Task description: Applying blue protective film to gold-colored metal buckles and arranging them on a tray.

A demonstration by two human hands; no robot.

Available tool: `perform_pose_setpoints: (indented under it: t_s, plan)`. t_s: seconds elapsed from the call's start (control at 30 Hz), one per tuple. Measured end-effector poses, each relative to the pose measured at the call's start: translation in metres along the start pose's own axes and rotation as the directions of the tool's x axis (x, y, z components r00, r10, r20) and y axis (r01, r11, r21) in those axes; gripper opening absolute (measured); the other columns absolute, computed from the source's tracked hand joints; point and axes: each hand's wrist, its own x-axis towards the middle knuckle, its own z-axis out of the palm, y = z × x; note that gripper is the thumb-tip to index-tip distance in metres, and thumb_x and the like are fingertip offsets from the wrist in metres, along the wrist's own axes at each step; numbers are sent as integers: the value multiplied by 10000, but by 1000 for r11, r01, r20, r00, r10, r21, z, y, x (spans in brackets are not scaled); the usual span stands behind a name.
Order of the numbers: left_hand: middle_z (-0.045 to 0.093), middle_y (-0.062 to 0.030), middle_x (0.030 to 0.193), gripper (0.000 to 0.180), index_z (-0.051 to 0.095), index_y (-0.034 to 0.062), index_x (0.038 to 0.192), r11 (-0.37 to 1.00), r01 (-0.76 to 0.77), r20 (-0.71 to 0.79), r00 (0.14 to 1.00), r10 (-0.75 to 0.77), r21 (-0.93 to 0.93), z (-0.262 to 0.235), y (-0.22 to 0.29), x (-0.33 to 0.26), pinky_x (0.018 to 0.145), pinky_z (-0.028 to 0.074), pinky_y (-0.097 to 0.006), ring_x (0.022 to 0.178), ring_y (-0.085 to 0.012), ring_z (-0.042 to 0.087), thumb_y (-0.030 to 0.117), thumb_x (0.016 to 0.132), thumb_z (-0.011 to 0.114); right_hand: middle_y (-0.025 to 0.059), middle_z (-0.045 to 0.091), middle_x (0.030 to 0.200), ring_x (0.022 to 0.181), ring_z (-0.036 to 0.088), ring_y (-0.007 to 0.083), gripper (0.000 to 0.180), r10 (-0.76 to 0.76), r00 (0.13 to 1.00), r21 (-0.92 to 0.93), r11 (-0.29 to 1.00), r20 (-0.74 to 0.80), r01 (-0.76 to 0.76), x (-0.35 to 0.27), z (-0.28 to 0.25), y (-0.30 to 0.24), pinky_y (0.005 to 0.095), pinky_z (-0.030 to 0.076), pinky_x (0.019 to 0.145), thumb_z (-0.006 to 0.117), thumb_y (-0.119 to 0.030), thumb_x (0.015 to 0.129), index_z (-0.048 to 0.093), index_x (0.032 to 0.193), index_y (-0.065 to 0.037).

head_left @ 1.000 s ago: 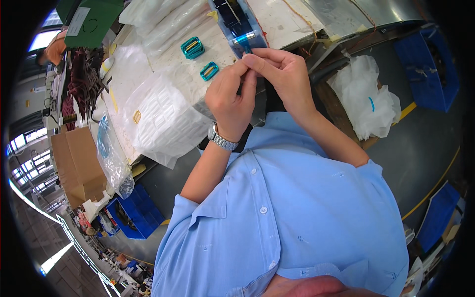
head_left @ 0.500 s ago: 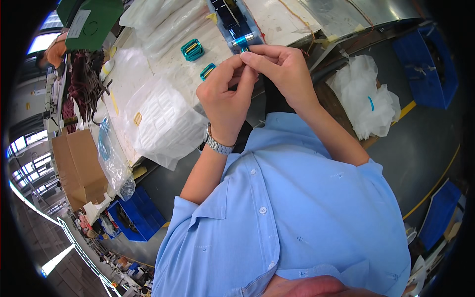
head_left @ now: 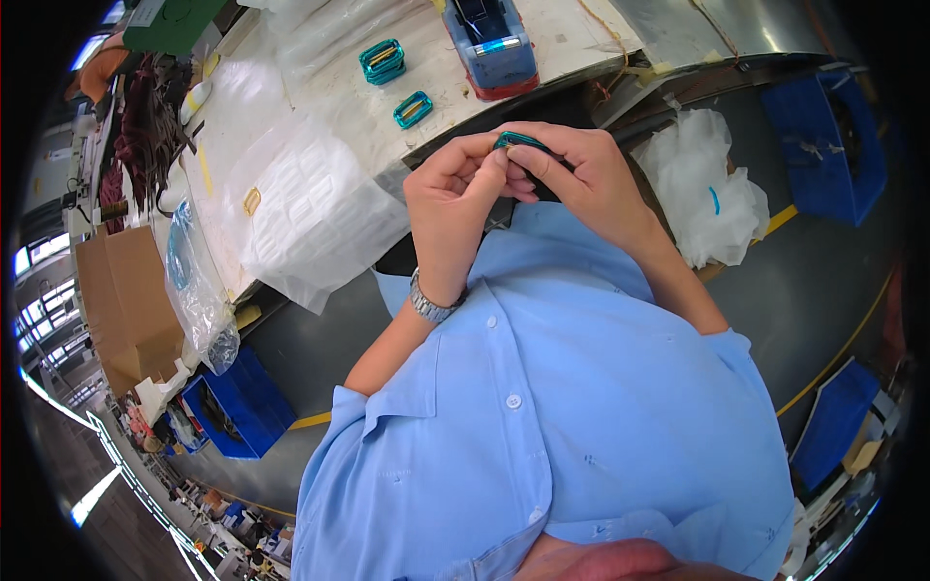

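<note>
My left hand [head_left: 453,186] and my right hand [head_left: 588,177] meet just in front of the table edge, pinching a small teal-edged rectangular buckle [head_left: 519,140] between their fingertips. Fingers cover much of it. Beyond them on the table lies a single teal and gold buckle [head_left: 414,109], and farther back a small stack of similar buckles [head_left: 382,62]. A blue tape dispenser [head_left: 498,70] with a red base stands past my right hand, a strip of shiny blue tape at its front end.
A white plastic bag of wrapped pieces [head_left: 315,218] covers the table's left part, with a gold buckle [head_left: 253,201] on it. More clear plastic lies behind. A cardboard box [head_left: 131,300] and blue bins [head_left: 242,402] are at left. Crumpled white plastic [head_left: 702,184] sits at right.
Both hands have drawn back from the front of the tape dispenser toward my body, still pinched together. The buckle between them now shows. The view has shifted slightly.
</note>
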Motion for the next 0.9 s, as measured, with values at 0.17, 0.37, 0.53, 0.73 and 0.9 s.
perform_pose_setpoints:
  t_s: [0.17, 0.37, 0.53, 0.73, 0.9]
  plan:
    - [767, -139, 932, 192, 712, -103, 1151, 990, 113, -35, 993, -116, -82, -19, -1, -10, 715, 657, -337, 769, -195, 762, 49, 1064, 634, 105, 755, 908, 834, 729, 125, 393, -29, 992, -96, 995, 125, 41, 5, 11, -2, 277, 550, 724, 660, -232, 1084, 662, 1359, 49]
    - [749, -118, 900, 191, 710, -82, 1117, 963, 164, -56, 982, -180, -215, -33, -3, -13, 688, 651, -339, 754, -182, 741, 95, 1060, 666, 103, 795, 953, 833, 761, 144, 352, 210, 978, 257, 945, -11, -200, 5, 16, -2, 291, 617, 750, 635, -248, 1108, 731, 1243, 62]
    - [752, -113, 944, 180, 716, -47, 1155, 977, 199, 7, 980, -199, -76, -40, 4, -14, 705, 639, -323, 834, -175, 747, 87, 1035, 704, 80, 774, 835, 710, 743, 125, 256, 192, 981, 140, 972, 1, -191, 9, 20, -5, 266, 599, 653, 638, -162, 1091, 767, 1102, 58]
    - [766, -102, 1076, 365, 758, 61, 1179, 446, -505, 349, 853, 388, 739, -59, 20, -1, 775, 597, -371, 937, -299, 728, 77, 828, 857, 71, 765, 809, 687, 728, 106, 254, 321, 936, 174, 923, 147, -344, 16, 19, -14, 243, 575, 620, 643, -174, 1088, 762, 1015, 38]
    - [771, -86, 1086, 310, 769, 71, 1125, 361, -460, 283, 849, 446, 811, -76, 22, 29, 771, 586, -391, 934, -302, 728, 139, 840, 868, 62, 756, 872, 747, 696, 92, 260, 271, 962, 157, 950, 24, -272, 25, 14, -12, 235, 543, 681, 628, -216, 1112, 746, 1135, 15]
